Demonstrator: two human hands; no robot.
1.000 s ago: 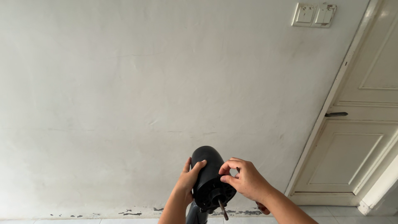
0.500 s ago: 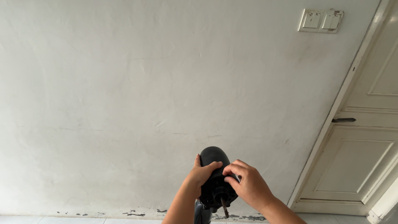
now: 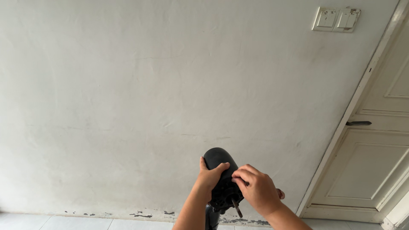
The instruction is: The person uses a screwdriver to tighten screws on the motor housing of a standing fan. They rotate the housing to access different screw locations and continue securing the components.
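Observation:
A black rounded motor housing [image 3: 218, 158] sits on top of a dark stand [image 3: 211, 217] low in the head view, with a thin metal shaft [image 3: 236, 208] sticking out of its front. My left hand [image 3: 211, 174] grips the housing from the left side. My right hand [image 3: 255, 189] rests on the front of the housing with its fingertips pinched together on it; what they pinch is hidden.
A white plastered wall [image 3: 149, 93] fills the view, with peeling paint along its base. A double light switch [image 3: 336, 19] is at upper right. A white panelled door [image 3: 375, 166] with a dark handle [image 3: 358, 123] stands at the right. Pale floor tiles [image 3: 64, 221] show at the bottom.
The view has shifted, so the housing and both hands sit lower. My right hand has moved from the housing's right side onto its front, closer to my left hand.

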